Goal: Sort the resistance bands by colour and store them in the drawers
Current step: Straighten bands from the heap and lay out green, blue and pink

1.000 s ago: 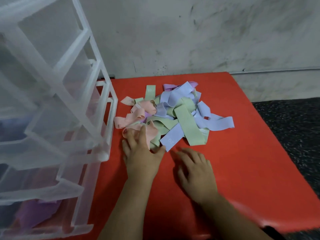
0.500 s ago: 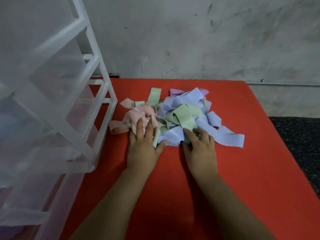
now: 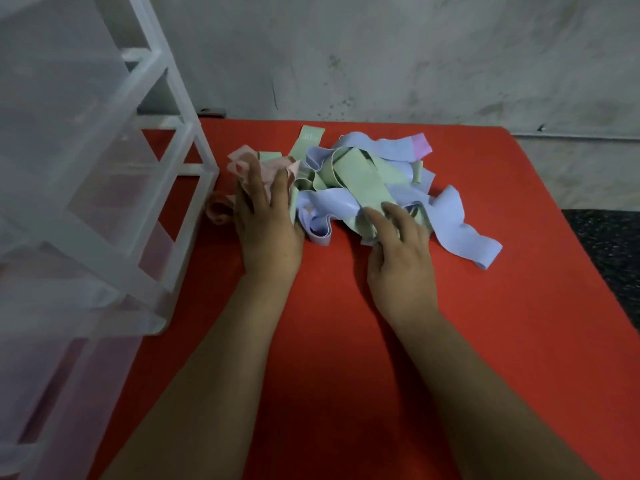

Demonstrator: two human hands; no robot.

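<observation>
A tangled heap of resistance bands lies on the red table (image 3: 346, 306): pink bands (image 3: 273, 169) at the left, green bands (image 3: 363, 174) in the middle, pale blue bands (image 3: 460, 233) at the right, and one purple end (image 3: 420, 145) at the back. My left hand (image 3: 266, 216) lies flat with spread fingers on the pink bands. My right hand (image 3: 401, 251) rests with fingers apart on the near edge of the green and blue bands. Neither hand has closed around a band. The clear plastic drawer unit (image 3: 104, 188) stands at the left.
A grey stained wall (image 3: 381, 57) runs behind the table. Dark speckled floor (image 3: 609, 258) shows past the table's right edge. The drawer unit's frame post (image 3: 204, 157) stands just left of the pink bands.
Both hands have slid forward from the bare table onto the heap. The bands have bunched up and shifted under them. The camera view has moved closer and tilted.
</observation>
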